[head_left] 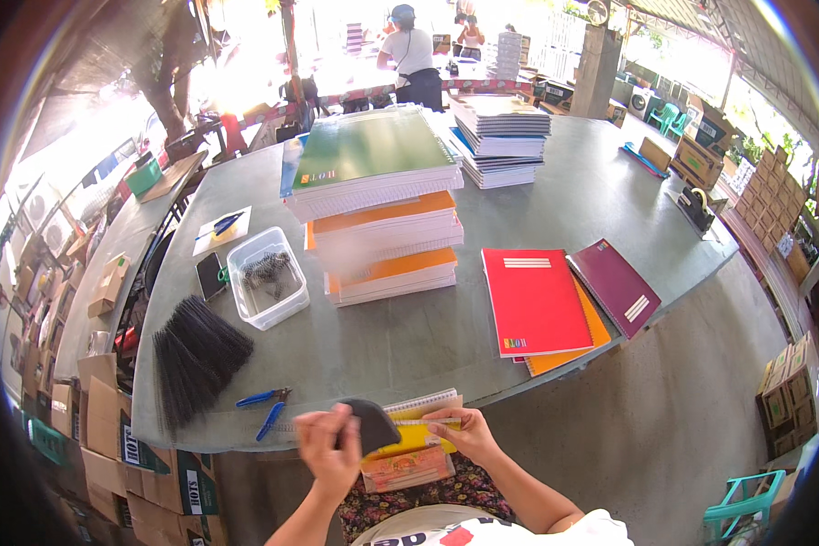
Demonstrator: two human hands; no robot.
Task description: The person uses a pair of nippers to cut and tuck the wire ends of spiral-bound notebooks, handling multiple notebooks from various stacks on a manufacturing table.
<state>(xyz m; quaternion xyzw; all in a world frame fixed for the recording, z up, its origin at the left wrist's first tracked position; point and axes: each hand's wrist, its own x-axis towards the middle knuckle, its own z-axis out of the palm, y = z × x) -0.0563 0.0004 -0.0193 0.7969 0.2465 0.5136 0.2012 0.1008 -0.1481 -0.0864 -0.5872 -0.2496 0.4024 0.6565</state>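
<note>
Yellow notebook [409, 435] between both hands

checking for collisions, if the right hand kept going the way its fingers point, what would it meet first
The right hand points left along the yellow notebook, so it would probably meet the dark curved piece held by the left hand first.

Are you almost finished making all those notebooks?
Not nearly, it seems. Finished-looking notebooks lie at the right: a red one and a maroon one. In hand: the left hand holds a dark curved piece while the right hand steadies a yellow notebook. Tall stacks and black binding coils wait.
</note>
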